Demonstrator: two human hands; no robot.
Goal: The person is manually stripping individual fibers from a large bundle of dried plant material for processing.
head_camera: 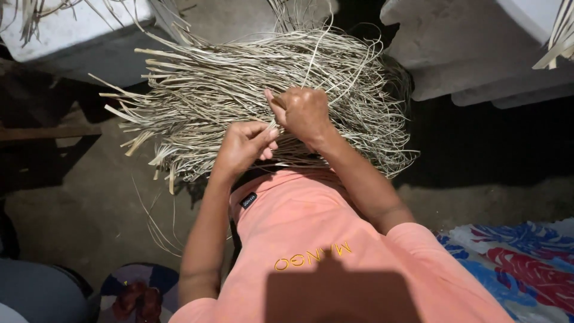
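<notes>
Hands (281, 128) amid dried strips (239, 78), patterned cloth (520, 263) perhaps nearby

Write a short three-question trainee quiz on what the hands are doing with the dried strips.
1. True or false: both the left hand and the right hand are at the bundle of dried leaf strips.
2. Which hand is closed in a fist on strips, higher in the picture? A) left B) right
3. What lies at the lower right on the ground?

Key:
1. True.
2. B; the left hand pinches strips just below it.
3. A patterned cloth in blue, red and white.
</notes>
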